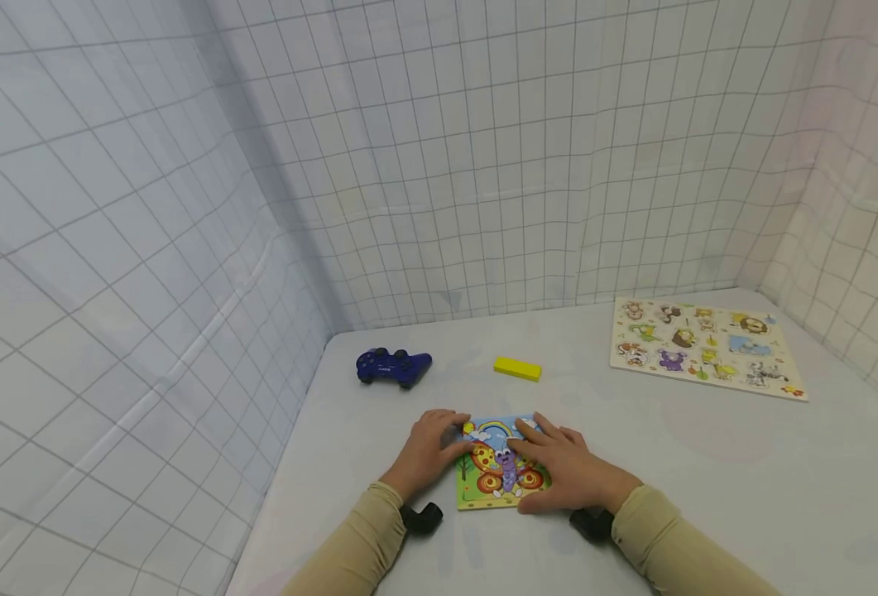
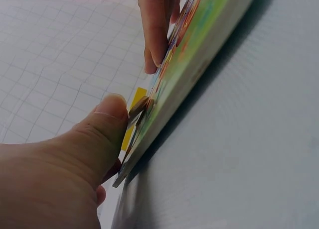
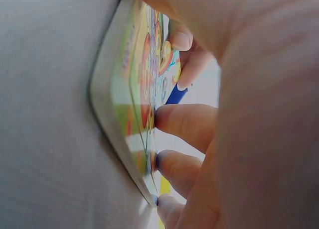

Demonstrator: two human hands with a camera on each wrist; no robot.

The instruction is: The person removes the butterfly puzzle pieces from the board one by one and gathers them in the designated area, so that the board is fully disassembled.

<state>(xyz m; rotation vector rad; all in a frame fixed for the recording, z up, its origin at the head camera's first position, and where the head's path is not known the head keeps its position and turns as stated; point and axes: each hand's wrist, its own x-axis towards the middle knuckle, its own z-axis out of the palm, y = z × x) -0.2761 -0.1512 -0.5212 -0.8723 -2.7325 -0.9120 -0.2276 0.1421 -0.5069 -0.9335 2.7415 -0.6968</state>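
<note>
A small jigsaw puzzle with a butterfly picture lies flat on the white table. My left hand holds its left side, fingers around the far left corner and thumb over the picture. Under that thumb, in the left wrist view, a thin puzzle piece stands tilted up from the board. My right hand spreads across the puzzle's right side, its thumb at the near edge. In the right wrist view its fingertips touch the printed surface. The left hand's other fingers are mostly hidden behind its thumb in the left wrist view.
Behind the puzzle lies a yellow block. A blue game controller sits at the back left, and a wooden animal peg puzzle at the back right. Grid-patterned cloth walls rise behind and at both sides.
</note>
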